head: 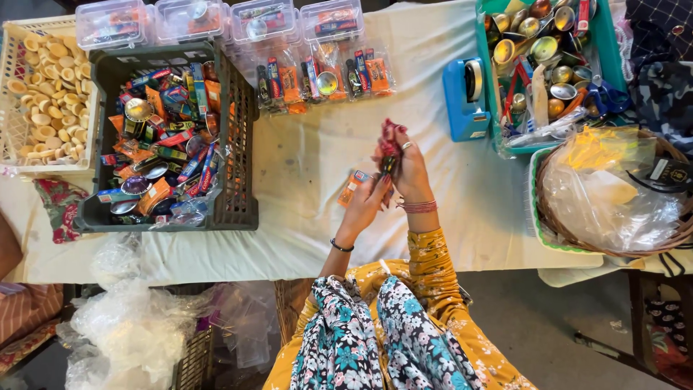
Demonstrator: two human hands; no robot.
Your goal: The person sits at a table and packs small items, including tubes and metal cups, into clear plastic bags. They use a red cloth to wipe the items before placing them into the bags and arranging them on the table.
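My left hand point(364, 206) and my right hand point(406, 167) meet over the white-covered table point(317, 159). Together they hold a small bundle point(390, 150): a red thread tuft sticks up above my right fingers, with a dark stick-like piece below it. An orange packet point(351, 186) peeks out at my left fingertips. Red bangles circle my right wrist and a dark bracelet sits on my left.
A dark crate point(242, 144) of mixed small packets and metal cups stands at left, beside a cream basket point(18, 130) of clay lamps. Clear packed bags point(317, 76) and boxes line the far edge. A blue tape dispenser point(465, 97), teal tray point(485, 79) and wicker basket point(556, 224) are at right.
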